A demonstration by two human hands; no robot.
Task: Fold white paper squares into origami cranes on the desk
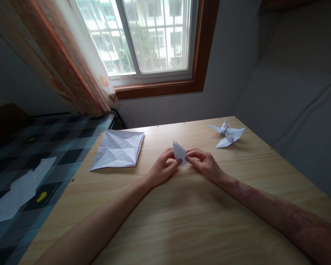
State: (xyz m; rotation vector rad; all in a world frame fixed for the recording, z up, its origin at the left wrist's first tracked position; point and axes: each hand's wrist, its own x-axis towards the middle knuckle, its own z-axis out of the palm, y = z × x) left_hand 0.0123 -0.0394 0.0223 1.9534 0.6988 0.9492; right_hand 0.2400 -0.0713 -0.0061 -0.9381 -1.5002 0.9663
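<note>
Between my two hands is a small folded piece of white paper, pointed at its top and held a little above the wooden table. My left hand pinches its left side, with the thumb on the near face. On the other side my right hand grips the right edge between thumb and fingers. Parts of the fingertips are hidden behind the paper. To the left lie creased square sheets of white paper, stacked flat. Folded paper cranes rest at the table's far right.
Left of the table, a checked cloth surface carries white paper scraps. A patterned curtain hangs beside the window beyond the table's far edge. A grey wall runs along the right.
</note>
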